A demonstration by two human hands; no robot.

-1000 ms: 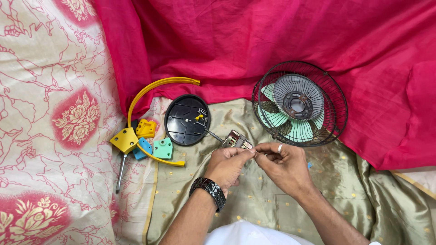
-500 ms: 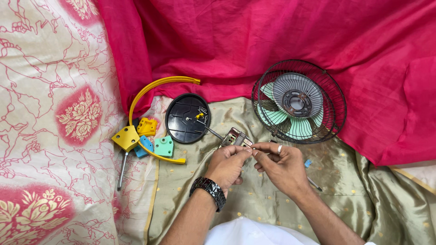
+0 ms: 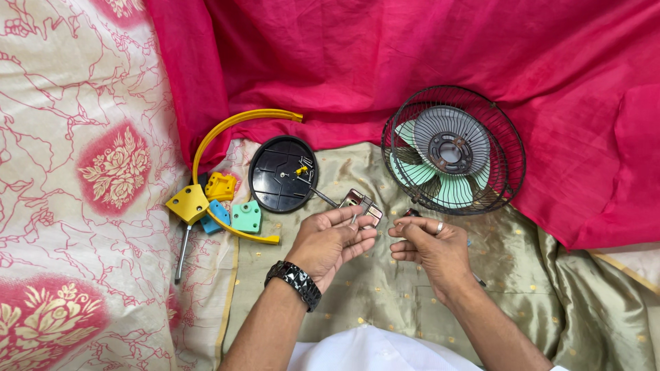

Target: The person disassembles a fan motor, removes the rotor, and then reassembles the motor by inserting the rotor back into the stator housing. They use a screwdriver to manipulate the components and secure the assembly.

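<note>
My left hand (image 3: 333, 242), with a black watch on the wrist, lies palm up over the olive cloth, and a small metal screw rests on its fingers. Just above those fingers lies a small metal-and-brown part (image 3: 363, 204). My right hand (image 3: 430, 251), wearing a ring, has its fingers curled and pinched together a short way right of the left hand; what it pinches is too small to see. A thin tool shaft (image 3: 477, 279) shows beside the right wrist.
A small fan (image 3: 454, 150) with a black wire cage and pale green blades lies face up at the right. A round black base plate (image 3: 282, 173), a yellow curved bracket (image 3: 227, 130) and small yellow, blue and green plastic pieces (image 3: 245, 217) lie at the left. Pink cloth (image 3: 385, 55) covers the far side.
My hands have drawn apart: they were pinched together over the small part, and now the left hand is turned palm up and the right hand sits to its right.
</note>
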